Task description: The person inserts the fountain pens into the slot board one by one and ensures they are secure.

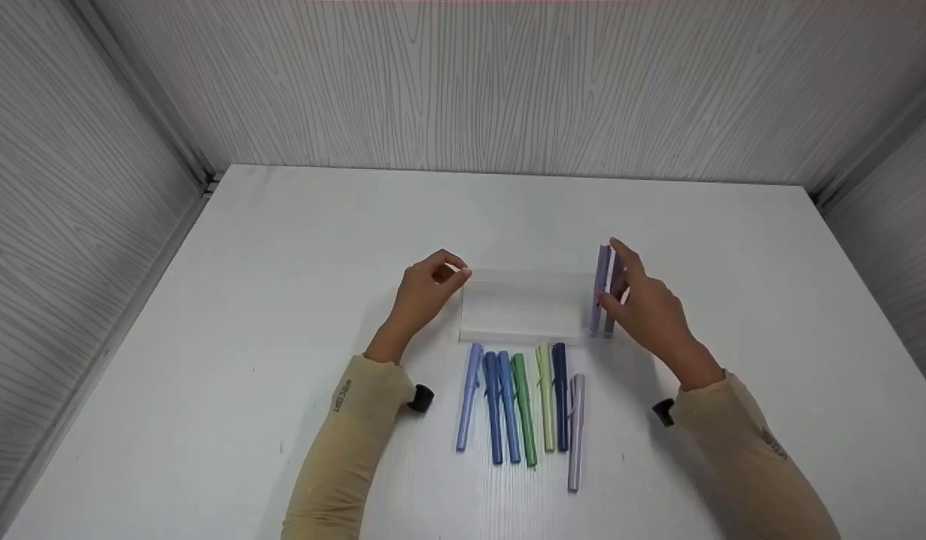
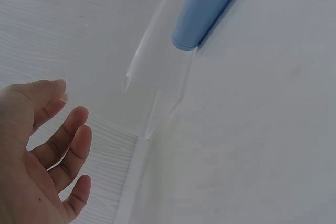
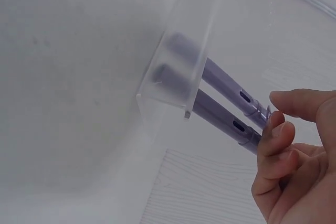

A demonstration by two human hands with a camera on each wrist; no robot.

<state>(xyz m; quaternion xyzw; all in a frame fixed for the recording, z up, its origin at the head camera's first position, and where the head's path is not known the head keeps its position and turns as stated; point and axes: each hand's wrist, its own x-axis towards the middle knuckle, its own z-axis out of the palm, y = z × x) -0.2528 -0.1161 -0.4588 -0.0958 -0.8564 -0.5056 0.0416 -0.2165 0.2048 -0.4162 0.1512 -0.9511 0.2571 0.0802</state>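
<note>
A clear plastic pen stand (image 1: 527,309) sits mid-table. My left hand (image 1: 424,294) pinches its back left corner between thumb and index finger; in the left wrist view the other fingers (image 2: 73,153) are loosely bent. At the stand's right end two purple pens lean side by side, a left one (image 1: 599,289) and a right one (image 1: 611,319). My right hand (image 1: 650,309) holds the upper part of a purple pen with thumb and fingers. In the right wrist view the lower ends of both purple pens (image 3: 223,116) show through the stand's clear front lip (image 3: 184,90).
In front of the stand several capped pens lie in a row: light blue (image 1: 469,397), blue, green (image 1: 524,409), yellow-green (image 1: 545,397), navy (image 1: 560,397) and lilac (image 1: 576,435). A wood-grain panel (image 1: 463,90) rises behind the white table (image 1: 170,360), with more panels at both sides.
</note>
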